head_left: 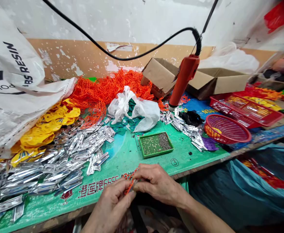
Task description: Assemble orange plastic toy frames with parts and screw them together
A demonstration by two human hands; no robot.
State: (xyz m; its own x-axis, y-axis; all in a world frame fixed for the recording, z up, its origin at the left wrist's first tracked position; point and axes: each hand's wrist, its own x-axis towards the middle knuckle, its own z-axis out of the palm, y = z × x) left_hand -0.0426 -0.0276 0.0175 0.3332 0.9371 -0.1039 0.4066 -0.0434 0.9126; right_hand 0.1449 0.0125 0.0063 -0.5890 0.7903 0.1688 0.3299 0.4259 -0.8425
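Beyond left hand (114, 200) and right hand (158, 184), both pinching an orange piece (129, 176), green tray (158, 154), hanging red screwdriver (184, 79), silver strips (83, 147)

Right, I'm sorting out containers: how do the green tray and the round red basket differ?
The green tray is rectangular; the red basket is round. The tray is shallow, while the basket has taller sides. The tray holds many small grey pieces; in the basket, a yellow bit shows. Both stand open-topped on the table.
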